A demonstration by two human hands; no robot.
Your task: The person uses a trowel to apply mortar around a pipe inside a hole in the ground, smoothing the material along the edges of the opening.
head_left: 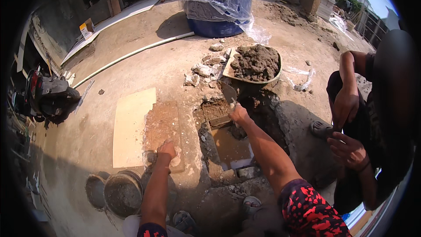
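Observation:
My right hand [239,115] is closed round the handle of a trowel [229,92]. Its grey blade points up and away, just short of a tub [279,73] heaped with dark wet mortar or soil [256,62]. Below my right forearm lies a rough pit [230,147] with brown water in it and brick edges. My left hand [167,150] is closed low over the dirt-coated board [162,125], beside a small grey lump [151,156]. What its fingers grip, if anything, is hidden.
Broken rubble [205,69] lies beside the tub. A pale board [131,131] and two dirty buckets [123,193] are on my left. At right a person [351,105] crouches close to the pit. Farther off are a blue barrel [217,13], a white pipe [136,52] and a motorcycle [48,92].

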